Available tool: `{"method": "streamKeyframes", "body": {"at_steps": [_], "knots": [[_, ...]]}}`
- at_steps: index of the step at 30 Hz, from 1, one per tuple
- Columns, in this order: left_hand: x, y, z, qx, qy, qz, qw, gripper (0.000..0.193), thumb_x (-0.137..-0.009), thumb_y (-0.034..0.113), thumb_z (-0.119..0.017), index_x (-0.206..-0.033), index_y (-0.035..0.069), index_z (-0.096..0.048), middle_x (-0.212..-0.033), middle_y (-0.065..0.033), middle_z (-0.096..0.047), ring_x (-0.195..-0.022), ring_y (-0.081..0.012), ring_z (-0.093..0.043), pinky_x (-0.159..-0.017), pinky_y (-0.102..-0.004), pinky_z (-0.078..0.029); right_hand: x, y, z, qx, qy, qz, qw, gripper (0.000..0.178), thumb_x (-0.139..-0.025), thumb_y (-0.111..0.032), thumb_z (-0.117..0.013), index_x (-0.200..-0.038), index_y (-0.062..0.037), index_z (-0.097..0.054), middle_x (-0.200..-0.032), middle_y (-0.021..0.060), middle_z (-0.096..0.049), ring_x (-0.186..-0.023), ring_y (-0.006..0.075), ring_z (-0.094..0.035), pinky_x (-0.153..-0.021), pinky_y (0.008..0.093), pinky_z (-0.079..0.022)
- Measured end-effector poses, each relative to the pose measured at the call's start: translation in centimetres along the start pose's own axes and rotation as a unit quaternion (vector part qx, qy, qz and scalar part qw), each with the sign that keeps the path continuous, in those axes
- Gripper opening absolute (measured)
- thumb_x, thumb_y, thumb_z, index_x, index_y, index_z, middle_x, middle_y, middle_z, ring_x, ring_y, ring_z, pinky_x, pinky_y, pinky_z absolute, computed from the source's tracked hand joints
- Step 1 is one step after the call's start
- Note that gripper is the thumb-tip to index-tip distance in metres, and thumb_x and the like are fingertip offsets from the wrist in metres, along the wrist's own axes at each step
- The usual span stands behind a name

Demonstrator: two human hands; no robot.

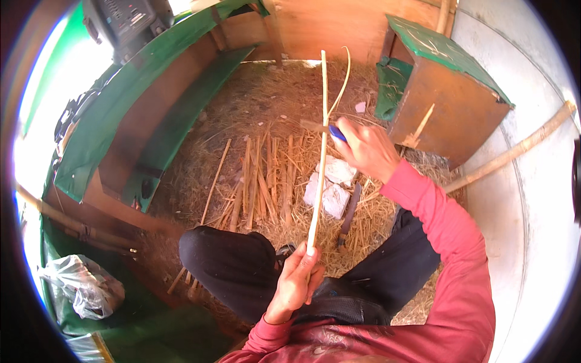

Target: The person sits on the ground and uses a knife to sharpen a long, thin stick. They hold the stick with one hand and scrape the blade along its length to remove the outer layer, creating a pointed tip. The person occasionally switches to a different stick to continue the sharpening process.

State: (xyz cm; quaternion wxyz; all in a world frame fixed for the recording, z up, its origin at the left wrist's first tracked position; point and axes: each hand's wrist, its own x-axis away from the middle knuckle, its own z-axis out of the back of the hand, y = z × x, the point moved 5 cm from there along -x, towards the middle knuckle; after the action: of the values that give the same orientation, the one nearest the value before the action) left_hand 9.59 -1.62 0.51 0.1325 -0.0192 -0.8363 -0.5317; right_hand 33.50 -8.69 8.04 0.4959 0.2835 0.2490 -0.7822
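Head view: left hand (296,281) grips stick (322,163), long axis pointing forward; right hand (370,148), knife (337,133).

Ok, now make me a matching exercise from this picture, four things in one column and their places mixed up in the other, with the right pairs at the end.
Things
1. Pale stick
2. Blue-handled knife
3. Plastic bag
4. Loose sticks

Places
A. On the green surface at lower left
B. Gripped in the right hand
C. Lying on the straw-strewn ground
D. Lower end held in the left hand

Pairs: 1-D, 2-B, 3-A, 4-C
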Motion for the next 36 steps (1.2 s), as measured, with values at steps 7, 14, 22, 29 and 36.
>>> {"method": "streamKeyframes", "body": {"at_steps": [7,14,22,29,36], "knots": [[0.8,-1.1,0.1,0.005,0.025,-0.013,1.0,0.029,-0.105,0.032,-0.036,-0.09,0.009,-0.042,-0.049,0.0022,-0.033,-0.033,-0.0069,-0.029,-0.03,-0.0224,-0.024,0.1,7.0,-3.3,0.062,-0.026,-0.018,0.998,0.019,-0.088,-0.019,-0.059,-0.094,-0.0055,-0.048,-0.055,0.0146,-0.056,-0.047,0.0343,-0.058,-0.043,0.0457,-0.045],[0.2,-1.3,0.6,-0.012,0.027,-0.022,0.999,0.029,-0.104,0.034,-0.039,-0.092,0.007,-0.042,-0.058,0.0022,-0.034,-0.033,-0.0066,-0.028,-0.029,-0.022,-0.022,0.3,3.1,-3.3,0.006,-0.023,0.028,0.999,0.023,-0.088,-0.024,-0.06,-0.092,-0.0068,-0.045,-0.05,0.0111,-0.054,-0.042,0.0313,-0.057,-0.04,0.0435,-0.045],[0.4,-1.2,-1.4,0.159,-0.006,0.082,0.984,0.029,-0.104,0.038,-0.035,-0.089,0.014,-0.04,-0.039,-0.0014,-0.032,-0.026,-0.0108,-0.025,-0.028,-0.0235,-0.022,0.7,7.6,-6.9,0.052,0.003,0.018,0.999,0.016,-0.088,-0.019,-0.057,-0.085,-0.0068,-0.048,-0.053,0.013,-0.058,-0.041,0.0327,-0.058,-0.038,0.0443,-0.047],[11.0,3.4,4.6,0.374,0.04,-0.149,0.915,0.028,-0.104,0.039,-0.029,-0.098,0.017,-0.044,-0.039,-0.0012,-0.034,-0.024,-0.0133,-0.026,-0.027,-0.0233,-0.023,13.2,26.1,0.0,0.152,-0.072,-0.457,0.873,0.031,-0.084,-0.037,-0.063,-0.096,-0.0084,-0.064,-0.078,0.0155,-0.068,-0.069,0.0318,-0.067,-0.059,0.0436,-0.053],[4.4,2.2,6.8,0.085,0.123,-0.093,0.984,0.025,-0.105,0.031,-0.037,-0.098,0.009,-0.045,-0.043,-0.0005,-0.034,-0.029,-0.0093,-0.026,-0.03,-0.0243,-0.021,0.9,5.8,-4.9,-0.06,-0.119,-0.169,0.977,0.028,-0.1,-0.032,-0.048,-0.109,-0.0054,-0.049,-0.074,0.0208,-0.064,-0.064,0.0395,-0.064,-0.058,0.0467,-0.05]]}}
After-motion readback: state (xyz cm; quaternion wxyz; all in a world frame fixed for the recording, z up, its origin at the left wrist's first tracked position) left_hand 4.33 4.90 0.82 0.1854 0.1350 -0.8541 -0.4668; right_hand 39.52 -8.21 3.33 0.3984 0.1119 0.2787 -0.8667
